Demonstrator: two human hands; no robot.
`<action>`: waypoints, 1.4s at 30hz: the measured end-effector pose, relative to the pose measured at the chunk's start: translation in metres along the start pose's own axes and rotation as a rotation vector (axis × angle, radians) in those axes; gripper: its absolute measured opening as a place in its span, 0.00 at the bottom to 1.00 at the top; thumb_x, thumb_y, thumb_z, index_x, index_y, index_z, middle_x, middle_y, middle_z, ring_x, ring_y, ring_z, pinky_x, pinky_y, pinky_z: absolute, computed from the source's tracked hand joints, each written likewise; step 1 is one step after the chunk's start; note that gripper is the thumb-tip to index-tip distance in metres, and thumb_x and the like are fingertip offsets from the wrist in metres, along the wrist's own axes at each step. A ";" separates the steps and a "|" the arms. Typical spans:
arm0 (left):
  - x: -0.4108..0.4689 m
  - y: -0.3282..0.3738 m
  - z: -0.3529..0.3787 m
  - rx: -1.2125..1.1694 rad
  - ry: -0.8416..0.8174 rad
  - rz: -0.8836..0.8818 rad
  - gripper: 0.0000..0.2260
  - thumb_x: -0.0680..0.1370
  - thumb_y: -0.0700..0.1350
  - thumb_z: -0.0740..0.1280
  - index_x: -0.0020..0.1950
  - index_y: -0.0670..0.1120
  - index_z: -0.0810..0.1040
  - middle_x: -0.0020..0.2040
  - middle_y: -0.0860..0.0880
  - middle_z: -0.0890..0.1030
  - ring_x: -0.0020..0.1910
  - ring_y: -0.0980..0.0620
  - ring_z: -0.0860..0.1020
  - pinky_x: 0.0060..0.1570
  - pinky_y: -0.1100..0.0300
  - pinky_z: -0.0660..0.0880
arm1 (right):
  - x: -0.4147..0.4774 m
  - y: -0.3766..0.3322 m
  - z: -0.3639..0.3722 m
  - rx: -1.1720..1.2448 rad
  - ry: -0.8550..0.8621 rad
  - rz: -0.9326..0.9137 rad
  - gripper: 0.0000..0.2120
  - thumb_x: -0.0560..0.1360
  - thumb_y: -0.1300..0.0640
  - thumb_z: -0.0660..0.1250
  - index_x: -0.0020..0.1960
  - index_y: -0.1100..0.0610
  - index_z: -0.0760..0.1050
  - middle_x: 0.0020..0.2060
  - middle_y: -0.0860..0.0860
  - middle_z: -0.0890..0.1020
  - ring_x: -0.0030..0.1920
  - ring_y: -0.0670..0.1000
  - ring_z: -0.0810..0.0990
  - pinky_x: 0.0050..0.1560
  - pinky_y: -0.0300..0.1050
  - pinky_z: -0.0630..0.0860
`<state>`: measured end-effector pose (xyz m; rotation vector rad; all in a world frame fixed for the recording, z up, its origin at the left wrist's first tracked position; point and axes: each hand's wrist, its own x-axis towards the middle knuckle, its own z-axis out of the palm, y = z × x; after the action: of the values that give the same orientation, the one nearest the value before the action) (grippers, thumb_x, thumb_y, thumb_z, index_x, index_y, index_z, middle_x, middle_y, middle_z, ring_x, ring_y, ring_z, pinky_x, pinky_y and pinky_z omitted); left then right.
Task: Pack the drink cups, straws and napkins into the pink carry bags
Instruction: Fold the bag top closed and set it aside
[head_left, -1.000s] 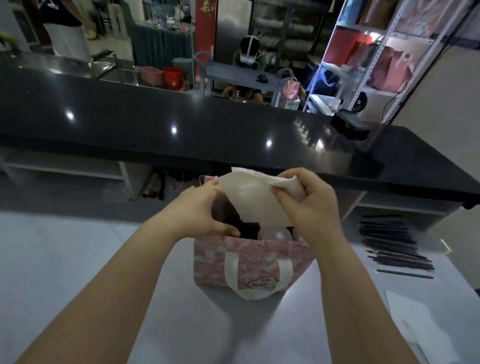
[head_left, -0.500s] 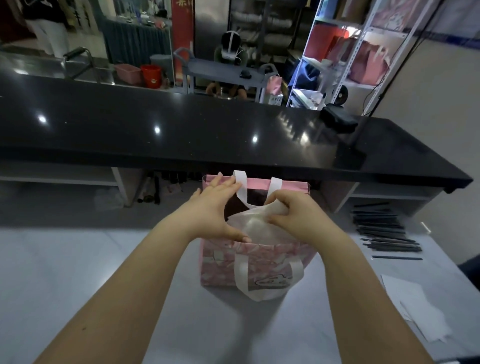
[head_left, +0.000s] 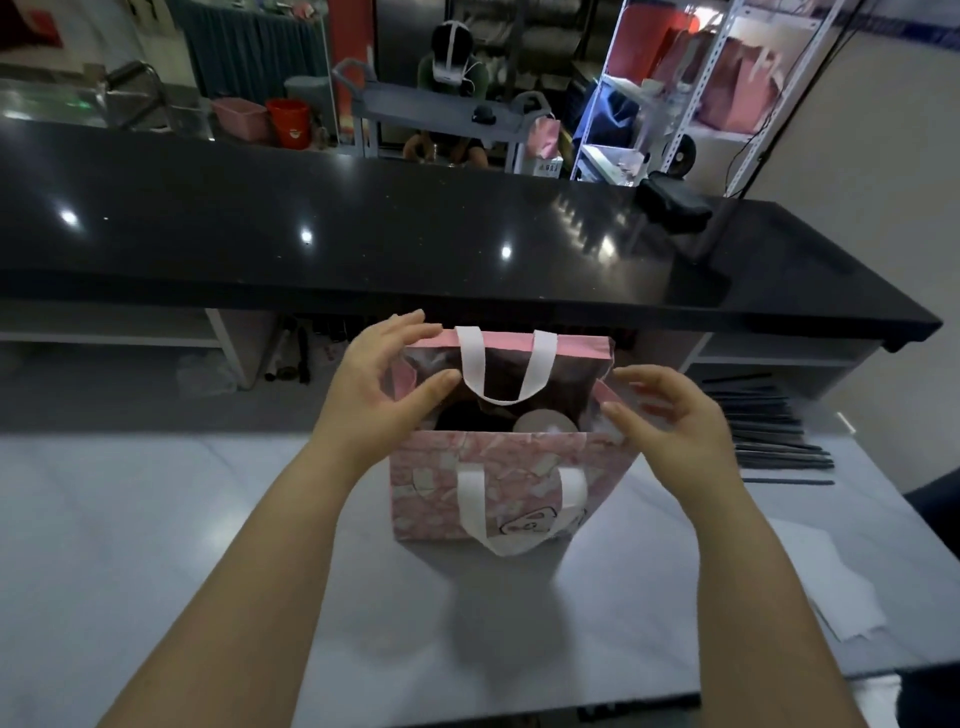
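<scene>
I see the pink bag (head_left: 498, 483) standing upright on the pale table (head_left: 156, 519), about in the middle, with its mouth open to the camera. The two hands are at its top, one on each side, and the bag is between them.

The left hand (head_left: 374, 384) is at the far left corner of the mouth. Its fingers are spread and relaxed, and their tips reach the far rim, while the thumb points over the opening. It grasps nothing. I cannot tell surely if the fingertips touch the rim or are only just beside it.

The right hand (head_left: 670, 415) is at the right edge of the mouth, a little nearer to me than the left one. Its fingers are loosely curved and a bit blurred, and the thumb is close to the near right corner of the bag. This hand also holds nothing.

Inside the bag a round cup lid (head_left: 543, 421) shows low in the opening, with something dark to the left of it. The far handle (head_left: 506, 369) hangs down into the mouth, and the near handle (head_left: 519, 514) lies flat on the near face.

On the right of the table, well apart from the bag, lie dark straws (head_left: 769, 431) in a row and, nearer, white napkins (head_left: 831, 587). Behind the bag runs a black counter (head_left: 363, 234).
</scene>
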<state>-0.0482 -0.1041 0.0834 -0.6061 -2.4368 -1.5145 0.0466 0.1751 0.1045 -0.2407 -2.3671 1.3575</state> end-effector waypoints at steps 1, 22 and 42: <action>-0.007 -0.003 -0.001 -0.036 0.019 -0.009 0.29 0.71 0.67 0.67 0.70 0.63 0.69 0.72 0.64 0.66 0.73 0.60 0.63 0.71 0.51 0.64 | -0.001 0.005 -0.001 0.058 -0.045 0.047 0.17 0.69 0.50 0.76 0.55 0.38 0.78 0.55 0.38 0.79 0.57 0.41 0.77 0.53 0.44 0.76; -0.079 -0.010 0.052 -0.317 0.347 -0.233 0.15 0.77 0.35 0.69 0.48 0.56 0.84 0.47 0.53 0.85 0.49 0.54 0.83 0.48 0.66 0.78 | -0.015 0.069 0.041 0.573 0.041 0.189 0.08 0.73 0.65 0.72 0.47 0.53 0.83 0.43 0.48 0.86 0.46 0.47 0.84 0.45 0.36 0.80; -0.072 -0.008 0.026 -0.284 0.153 -0.390 0.09 0.63 0.46 0.81 0.36 0.53 0.82 0.69 0.73 0.65 0.76 0.54 0.61 0.70 0.38 0.64 | 0.012 0.075 0.025 0.525 -0.338 0.079 0.05 0.74 0.59 0.71 0.47 0.50 0.81 0.66 0.50 0.77 0.65 0.59 0.75 0.62 0.62 0.75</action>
<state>0.0138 -0.1006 0.0369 -0.0477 -2.3340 -1.9940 0.0215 0.1980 0.0320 0.0524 -2.1579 2.1356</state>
